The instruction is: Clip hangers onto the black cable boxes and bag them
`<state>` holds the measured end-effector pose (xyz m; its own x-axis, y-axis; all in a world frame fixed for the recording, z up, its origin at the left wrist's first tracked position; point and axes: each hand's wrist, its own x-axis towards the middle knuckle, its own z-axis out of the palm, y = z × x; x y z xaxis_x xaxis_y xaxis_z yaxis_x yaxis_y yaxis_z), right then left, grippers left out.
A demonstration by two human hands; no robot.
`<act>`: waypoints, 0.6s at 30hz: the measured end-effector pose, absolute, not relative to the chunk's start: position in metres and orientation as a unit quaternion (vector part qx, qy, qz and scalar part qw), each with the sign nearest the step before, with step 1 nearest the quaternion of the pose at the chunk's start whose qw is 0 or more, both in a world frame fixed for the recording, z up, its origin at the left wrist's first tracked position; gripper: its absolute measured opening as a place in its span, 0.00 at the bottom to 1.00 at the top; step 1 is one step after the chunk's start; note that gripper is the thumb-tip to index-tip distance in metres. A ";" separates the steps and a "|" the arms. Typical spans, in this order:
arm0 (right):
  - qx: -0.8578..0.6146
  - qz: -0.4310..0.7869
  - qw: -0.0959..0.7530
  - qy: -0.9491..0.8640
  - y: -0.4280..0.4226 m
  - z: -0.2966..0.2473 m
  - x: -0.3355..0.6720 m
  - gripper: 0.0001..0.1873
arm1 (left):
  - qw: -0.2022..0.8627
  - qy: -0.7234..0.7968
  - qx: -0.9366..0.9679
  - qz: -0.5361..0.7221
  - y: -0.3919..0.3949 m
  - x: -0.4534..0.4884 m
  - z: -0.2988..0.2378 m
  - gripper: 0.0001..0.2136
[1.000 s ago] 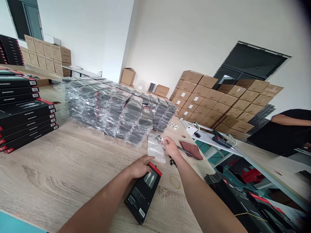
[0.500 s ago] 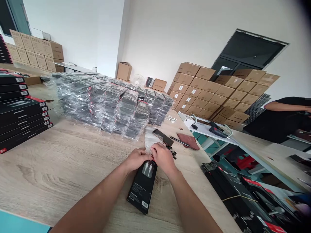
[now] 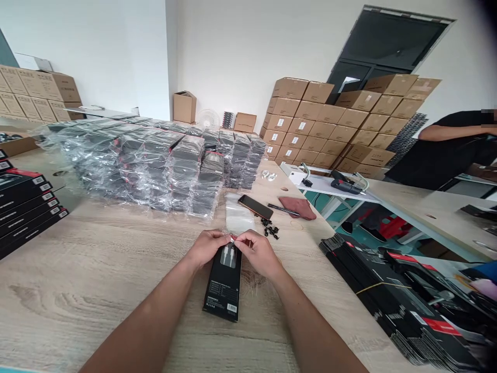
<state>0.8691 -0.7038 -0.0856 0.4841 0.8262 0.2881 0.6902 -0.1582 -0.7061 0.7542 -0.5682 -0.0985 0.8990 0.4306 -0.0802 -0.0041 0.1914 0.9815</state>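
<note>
A slim black cable box (image 3: 220, 290) lies on the table, its window showing two pale connectors. My left hand (image 3: 207, 247) is closed at the upper left corner of the box, thumb and fingers pinching its top end. From the other side, my right hand (image 3: 259, 254) pinches at the same red-edged end, its fingertips meeting the left ones. A small shiny bit shows between the fingertips, too small to name. Just beyond the hands lie clear plastic bags (image 3: 237, 215), a phone (image 3: 255, 207) and several small black plastic clips (image 3: 271, 229).
Plastic-wrapped stacks of boxes (image 3: 155, 171) fill the table's far side. More black boxes (image 3: 27, 212) are piled at left. Flat black sleeves (image 3: 373, 290) lie at right under a rubber band. A pen (image 3: 283, 210) rests by a brown cloth (image 3: 301, 207). Another person (image 3: 442, 150) works at right.
The view has shifted, so the table scene sits differently. Both hands stay at the top end of the box, and their fingertips have closed in tighter around it. The box looks straighter.
</note>
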 end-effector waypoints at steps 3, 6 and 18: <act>-0.759 0.082 0.419 -0.490 -0.704 -0.087 0.870 0.08 | 0.761 0.160 0.610 0.151 -0.568 0.753 -0.097 0.14; -0.760 0.078 0.441 -0.471 -0.704 -0.089 0.872 0.09 | 0.770 0.162 0.601 0.142 -0.568 0.753 -0.097 0.16; -0.740 0.116 0.497 -0.437 -0.704 -0.092 0.879 0.13 | 0.712 0.176 0.665 0.140 -0.564 0.752 -0.101 0.13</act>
<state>0.8792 -0.7039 -0.0923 0.5902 0.7633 0.2626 0.5318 -0.1229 -0.8379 0.7524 -0.5644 -0.1010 0.8990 0.4331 -0.0655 0.0356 0.0769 0.9964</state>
